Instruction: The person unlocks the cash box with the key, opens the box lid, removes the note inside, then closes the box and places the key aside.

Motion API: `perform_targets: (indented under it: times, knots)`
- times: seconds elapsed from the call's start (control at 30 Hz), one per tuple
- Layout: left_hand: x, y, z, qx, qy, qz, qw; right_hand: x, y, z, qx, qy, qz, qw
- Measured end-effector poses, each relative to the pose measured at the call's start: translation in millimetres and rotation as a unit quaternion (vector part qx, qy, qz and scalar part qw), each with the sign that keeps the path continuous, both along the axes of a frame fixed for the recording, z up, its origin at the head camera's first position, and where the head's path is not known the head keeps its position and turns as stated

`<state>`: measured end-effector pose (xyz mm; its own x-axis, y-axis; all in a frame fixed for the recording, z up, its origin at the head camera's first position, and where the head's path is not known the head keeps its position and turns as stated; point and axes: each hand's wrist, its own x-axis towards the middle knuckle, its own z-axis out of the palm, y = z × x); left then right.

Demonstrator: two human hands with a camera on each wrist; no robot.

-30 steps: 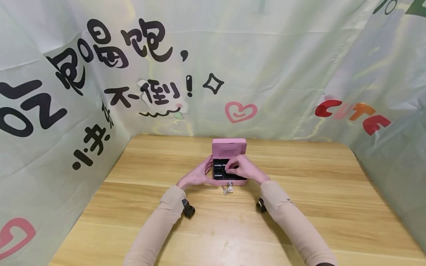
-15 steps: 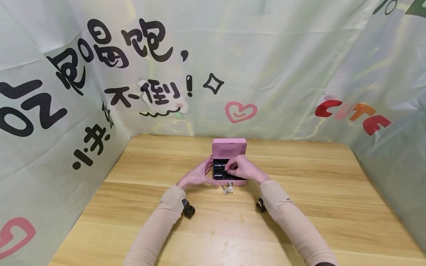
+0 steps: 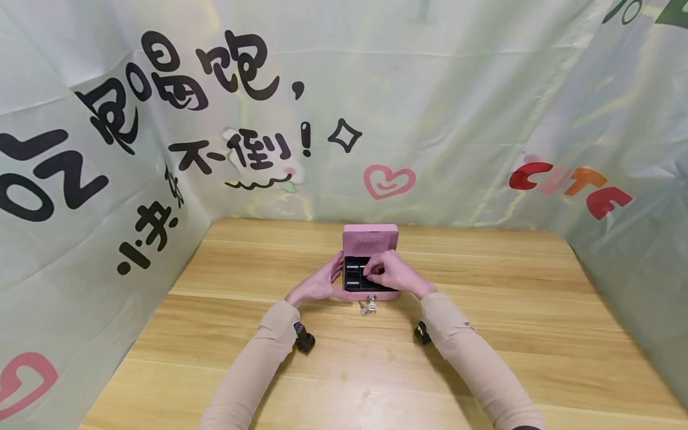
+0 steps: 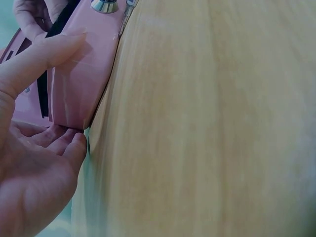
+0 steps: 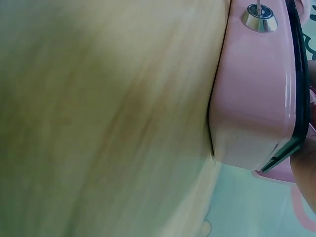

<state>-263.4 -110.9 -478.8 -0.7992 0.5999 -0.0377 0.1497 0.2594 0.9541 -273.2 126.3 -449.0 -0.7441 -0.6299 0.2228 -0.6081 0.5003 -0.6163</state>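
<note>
A pink metal cash box (image 3: 370, 242) stands on the table with its lid raised. Inside sits a black compartment tray (image 3: 352, 280). My left hand (image 3: 321, 283) holds the box's front left corner; in the left wrist view its thumb presses the pink front (image 4: 81, 89) while the other fingers lie against the side. Over the tray, my right hand (image 3: 396, 272) has thumb and forefinger together in a pinch at its middle part; the fingertips partly hide what they grip. A silver lock (image 5: 260, 19) is set in the front, and small keys (image 3: 368, 307) hang from it.
The box rests towards the back of a wooden table (image 3: 365, 370). Behind it and along both sides hang printed cloth walls (image 3: 457, 119). Black wrist cameras sit under both sleeves, the left camera (image 3: 305, 339) close above the tabletop.
</note>
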Motion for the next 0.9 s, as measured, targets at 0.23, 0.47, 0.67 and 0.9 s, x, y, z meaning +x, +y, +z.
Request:
perform_targets:
  times: [0.23,0.47,0.67,0.9]
  knots:
    - [0.5,0,0.9,-0.012,0.013,0.002,0.9999,1.6,2,3.5,-0.010,0.030,0.012,0.999]
    - [1.0,0,1.5,-0.013,0.027,0.003,0.9995,7.8,5,12.3,-0.023,0.047,0.014,0.999]
    - [0.5,0,0.7,-0.015,0.026,0.007,0.9995,12.7,9,17.0,-0.022,0.032,-0.004,0.999]
    - [1.4,-1,0.8,-0.020,0.024,0.008,0.9995,19.7,21,21.7,-0.045,0.023,-0.009,0.999]
